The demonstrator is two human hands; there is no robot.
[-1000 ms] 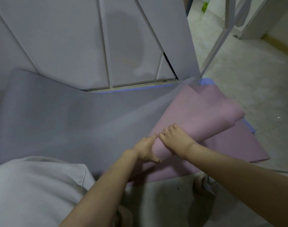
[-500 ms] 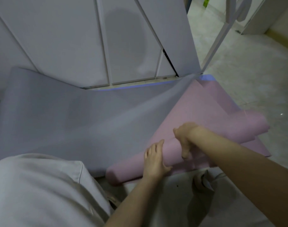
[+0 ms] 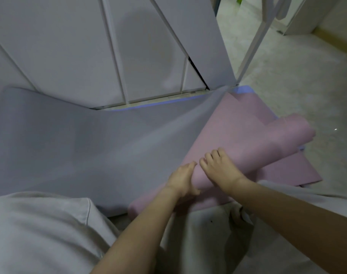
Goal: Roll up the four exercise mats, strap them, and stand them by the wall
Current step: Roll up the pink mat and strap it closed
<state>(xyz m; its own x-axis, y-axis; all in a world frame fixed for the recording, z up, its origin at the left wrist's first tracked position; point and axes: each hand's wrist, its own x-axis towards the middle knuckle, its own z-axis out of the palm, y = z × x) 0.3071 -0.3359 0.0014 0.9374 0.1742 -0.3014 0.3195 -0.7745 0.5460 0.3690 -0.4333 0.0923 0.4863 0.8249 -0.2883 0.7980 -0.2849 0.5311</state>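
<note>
While the person's grey clothing (image 3: 40, 224) fills the bottom left, the grey mat (image 3: 89, 145) spreads out below the white cabinet doors (image 3: 139, 46) and covers the left side of the pink mat (image 3: 237, 135), so I can't tell how far it runs under. The left hand (image 3: 181, 179) wraps round the pink roll on the floor. The right hand (image 3: 220, 171) is just beside it, fingers spread flat on top. A blue mat (image 3: 242, 89) edge peeks out underneath, mostly hidden.

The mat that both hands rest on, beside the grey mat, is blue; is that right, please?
Not quite: that mat is pink, not blue. The head view shows the left hand and the right hand on the partly rolled pink mat, beside the grey mat.
</note>
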